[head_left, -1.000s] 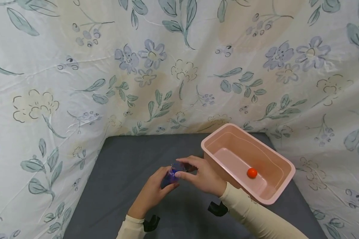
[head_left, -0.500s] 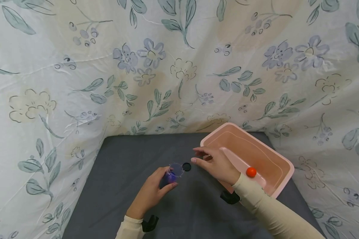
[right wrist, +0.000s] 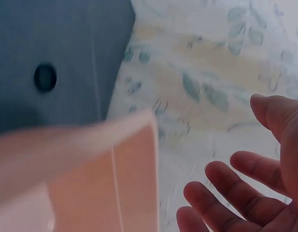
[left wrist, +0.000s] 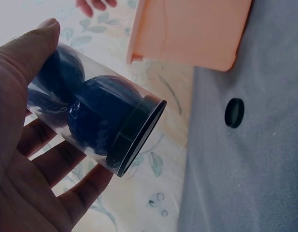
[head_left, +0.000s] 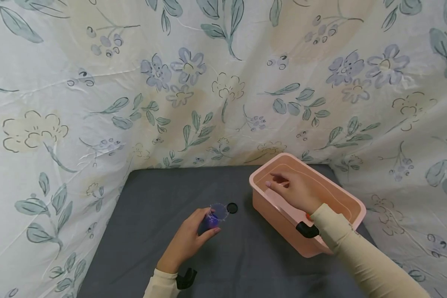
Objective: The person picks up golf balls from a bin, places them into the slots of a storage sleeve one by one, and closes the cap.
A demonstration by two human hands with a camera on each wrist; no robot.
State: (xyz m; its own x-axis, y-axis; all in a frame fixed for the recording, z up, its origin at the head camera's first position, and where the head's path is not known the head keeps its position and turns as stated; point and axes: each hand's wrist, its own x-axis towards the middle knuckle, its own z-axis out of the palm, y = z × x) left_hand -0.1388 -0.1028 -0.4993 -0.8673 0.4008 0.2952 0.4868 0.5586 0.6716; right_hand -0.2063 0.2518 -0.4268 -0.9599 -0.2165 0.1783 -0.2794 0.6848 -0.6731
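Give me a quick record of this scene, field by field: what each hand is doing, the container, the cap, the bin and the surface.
left hand: grips a clear tube
clear tube: tilted, dark blue balls inside, dark ring at its mouth
right hand: fingers relaxed, holding nothing, over the pink bin
pink bin: on the grey mat, right of the tube
black cap: flat on the mat, between tube and bin
grey mat: floral cloth behind it
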